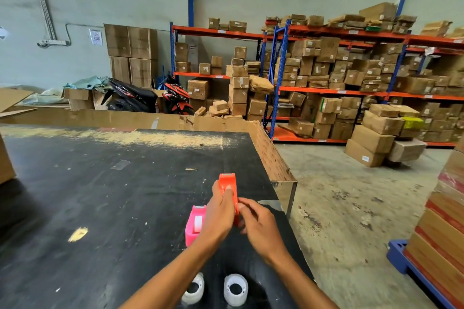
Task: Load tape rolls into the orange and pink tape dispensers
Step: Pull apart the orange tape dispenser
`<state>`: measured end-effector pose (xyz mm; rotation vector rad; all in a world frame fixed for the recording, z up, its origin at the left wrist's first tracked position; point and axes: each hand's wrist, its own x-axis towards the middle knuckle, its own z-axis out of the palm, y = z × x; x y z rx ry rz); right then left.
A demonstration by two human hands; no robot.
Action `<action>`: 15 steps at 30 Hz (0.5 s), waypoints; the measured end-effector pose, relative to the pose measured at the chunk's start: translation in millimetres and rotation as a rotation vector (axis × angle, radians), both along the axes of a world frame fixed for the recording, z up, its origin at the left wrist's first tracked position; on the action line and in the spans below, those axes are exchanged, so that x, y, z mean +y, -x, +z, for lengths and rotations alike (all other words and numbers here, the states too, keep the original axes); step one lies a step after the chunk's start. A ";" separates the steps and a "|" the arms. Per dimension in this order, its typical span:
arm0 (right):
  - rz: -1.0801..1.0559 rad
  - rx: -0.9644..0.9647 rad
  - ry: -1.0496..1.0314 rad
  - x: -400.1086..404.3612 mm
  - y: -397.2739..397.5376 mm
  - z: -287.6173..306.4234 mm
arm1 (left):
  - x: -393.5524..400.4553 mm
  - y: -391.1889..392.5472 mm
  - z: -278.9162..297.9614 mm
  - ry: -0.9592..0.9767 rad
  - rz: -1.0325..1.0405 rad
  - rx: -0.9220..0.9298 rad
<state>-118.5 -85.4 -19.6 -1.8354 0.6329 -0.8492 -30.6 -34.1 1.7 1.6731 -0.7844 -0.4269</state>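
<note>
The orange tape dispenser (228,181) stands on the black table (100,195) near its right edge. My left hand (218,216) wraps around the dispenser's left side, with a finger lying over its top. My right hand (258,224) pinches its right side; whether it also holds a tape roll is hidden. The pink tape dispenser (195,224) stands just left of my left hand, with a whitish roll showing in its slot. Two white tape rolls (235,289) (194,290) lie on the table under my forearms, near the front edge.
A cardboard wall (150,121) lines the table's far and right sides. To the right lie concrete floor, shelving full of cartons (351,78), and a stacked blue pallet (439,233). Two scooters (150,98) are parked beyond the table. A cardboard box (5,163) stands at the table's left edge.
</note>
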 end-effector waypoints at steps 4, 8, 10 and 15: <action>0.070 -0.103 -0.083 6.6 -6.7 6.7 | 14.2 2.4 2.9 0.039 -0.037 -0.091; 0.139 -0.110 -0.079 12.2 -17.1 7.2 | 24.8 -10.0 2.0 0.037 0.014 -0.135; 0.179 -0.147 -0.116 14.3 -25.1 8.2 | 27.4 -12.5 3.2 0.063 0.064 -0.123; 0.133 -0.218 -0.215 14.2 -32.9 8.1 | 38.2 -29.3 9.9 0.014 0.194 0.003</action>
